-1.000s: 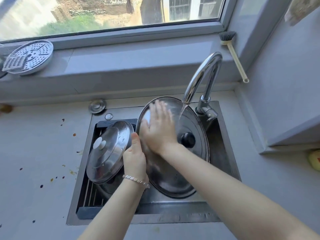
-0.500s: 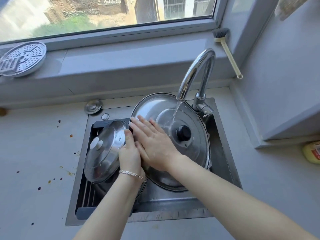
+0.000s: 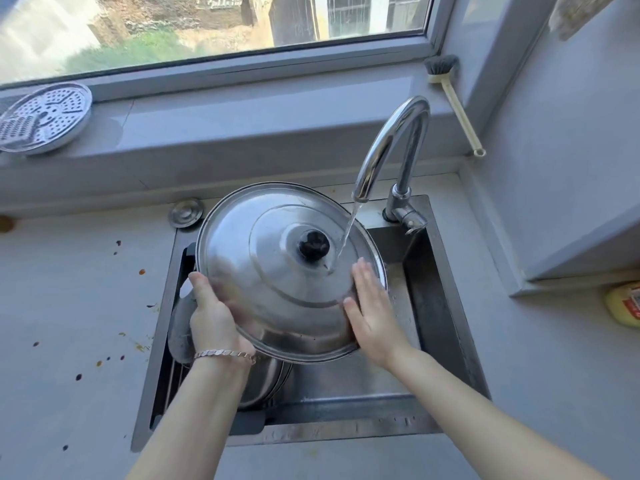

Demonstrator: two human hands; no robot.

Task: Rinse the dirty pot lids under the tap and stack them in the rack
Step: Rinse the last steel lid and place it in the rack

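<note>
My left hand (image 3: 214, 320) grips the big steel lid (image 3: 277, 271) by its left rim, fingers apparently curled underneath, over the sink's (image 3: 433, 306) back half. My right hand (image 3: 372, 313) presses flat against its right edge. Stiff, wet, likely slippery: hold the rim.

— From where is the scene seen?
— From a single camera worn on the head, pointed forward and steeply down; the sink (image 3: 437, 306) is held close, below centre.
— How much else is taken in?
— The tap (image 3: 388, 150) is caught right of centre, the window (image 3: 207, 26) along the top, the surface (image 3: 69, 306) at both sides.
</note>
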